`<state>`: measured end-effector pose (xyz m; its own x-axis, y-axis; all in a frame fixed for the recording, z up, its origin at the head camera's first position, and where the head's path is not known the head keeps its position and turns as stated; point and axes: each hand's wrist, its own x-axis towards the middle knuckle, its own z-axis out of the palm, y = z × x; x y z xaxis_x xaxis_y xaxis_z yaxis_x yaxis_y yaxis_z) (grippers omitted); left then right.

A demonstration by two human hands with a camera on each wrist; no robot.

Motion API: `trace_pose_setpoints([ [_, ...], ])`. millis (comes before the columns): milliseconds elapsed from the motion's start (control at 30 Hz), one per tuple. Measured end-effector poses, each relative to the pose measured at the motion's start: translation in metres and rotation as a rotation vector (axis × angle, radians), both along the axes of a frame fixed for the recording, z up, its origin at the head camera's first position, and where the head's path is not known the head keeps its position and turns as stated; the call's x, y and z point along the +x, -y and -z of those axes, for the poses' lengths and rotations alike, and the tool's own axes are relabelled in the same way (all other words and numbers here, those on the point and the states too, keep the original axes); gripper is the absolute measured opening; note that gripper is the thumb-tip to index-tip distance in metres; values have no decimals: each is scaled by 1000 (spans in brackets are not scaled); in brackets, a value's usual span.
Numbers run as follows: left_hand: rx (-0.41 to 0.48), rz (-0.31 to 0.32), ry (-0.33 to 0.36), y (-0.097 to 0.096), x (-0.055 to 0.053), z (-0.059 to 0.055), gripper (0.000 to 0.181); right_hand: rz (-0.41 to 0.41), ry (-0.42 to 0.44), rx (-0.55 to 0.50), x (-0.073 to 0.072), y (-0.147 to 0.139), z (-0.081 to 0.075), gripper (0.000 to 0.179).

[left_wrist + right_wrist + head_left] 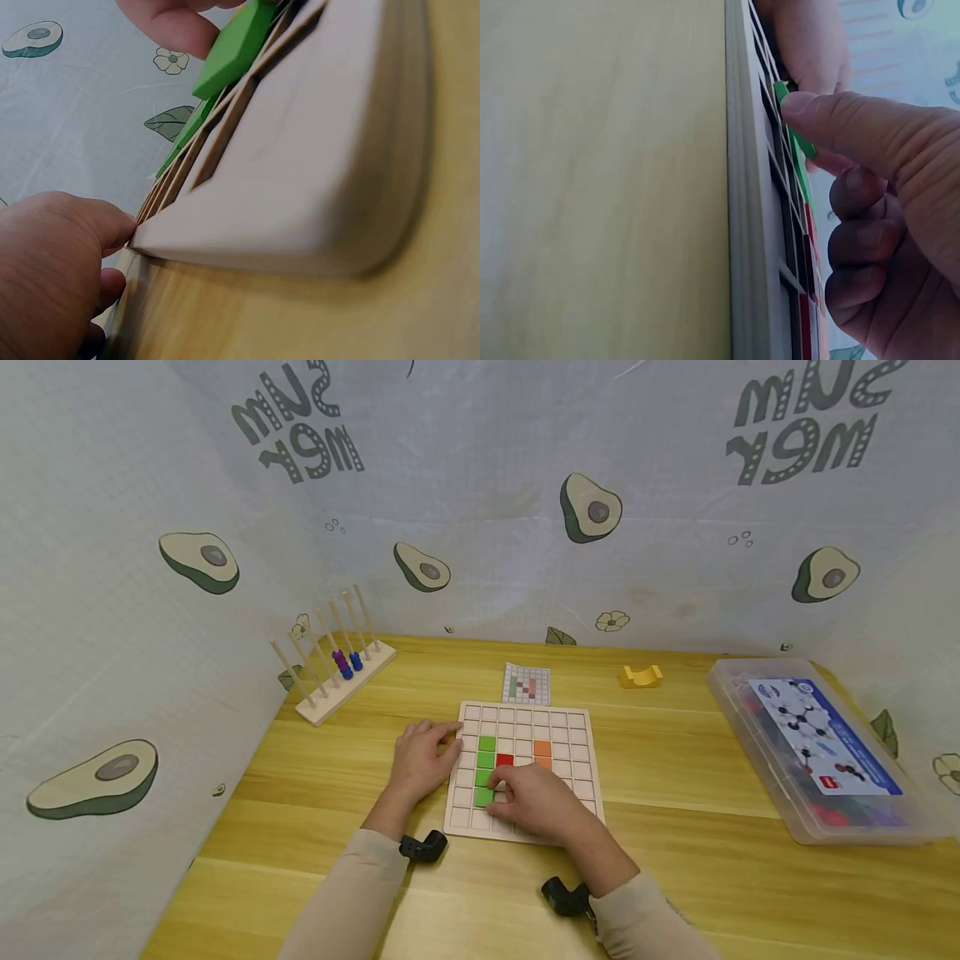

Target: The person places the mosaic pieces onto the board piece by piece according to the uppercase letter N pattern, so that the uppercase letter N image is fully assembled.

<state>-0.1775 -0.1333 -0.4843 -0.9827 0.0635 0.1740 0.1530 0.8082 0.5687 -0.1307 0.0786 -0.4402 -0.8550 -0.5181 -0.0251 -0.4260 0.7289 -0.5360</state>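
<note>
A pale wooden grid board [558,718] lies on the table. My right hand [536,797] is over its lower middle and pinches a green square tile [795,124] between thumb and index finger. That tile is tilted up at the grid in the left wrist view, and its other fingers curl loosely. More green tiles [487,744] form a column in the grid, with a red tile [505,761] beside them and orange tiles [542,749] farther right, partly hidden by the hand. My left hand [422,760] rests at the board's left edge, touching it with its fingertips.
A printed pattern card [526,684] lies just behind the board. To the left stands a wooden peg rack [348,685] with purple and blue beads. A yellow curved piece [641,677] sits behind right; a clear plastic box [825,752] is at far right.
</note>
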Motion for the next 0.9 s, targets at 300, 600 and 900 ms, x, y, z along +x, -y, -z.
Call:
trace_pose_setpoints([
  [300,5,-4,-3,0,1,-2,34,-13,-12,26,-1,4,0,18],
  [600,-1,3,-7,-1,0,-1,33,10,13,20,0,0,-3,21],
  [900,25,-8,-3,-2,-1,0,33,180,87,15,-8,-50,-11,26],
])
